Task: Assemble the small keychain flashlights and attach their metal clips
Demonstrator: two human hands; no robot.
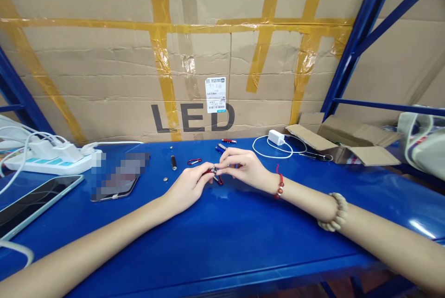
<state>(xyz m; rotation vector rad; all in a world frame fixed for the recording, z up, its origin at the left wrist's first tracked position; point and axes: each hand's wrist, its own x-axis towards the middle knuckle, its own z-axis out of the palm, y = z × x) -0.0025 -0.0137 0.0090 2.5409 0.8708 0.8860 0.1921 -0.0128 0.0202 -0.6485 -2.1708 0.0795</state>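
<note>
My left hand (189, 184) is closed in a pinch around a small tube with a shiny metal end (214, 170); fingers cover most of it. From the right, my right hand (243, 167) pinches at that same metal end with thumb and fingertips. Just below the fingertips lies a red carabiner (220, 180), partly hidden. A second red carabiner (194, 161) rests beyond my left hand, beside a short black cylinder (174, 163). Nearby are a small silvery disc (165, 179) and a tiny metallic piece (171, 148). Behind my right hand are a blue tube (220, 149) and a red tube (229, 140).
On the blue table (222, 242), a phone (128, 189) and a light-framed phone (38, 205) lie at left by a white power strip (74, 163). A white charger (276, 137) with cable and an opened carton (371, 155) sit at right. A large cardboard box (114, 75) stands behind.
</note>
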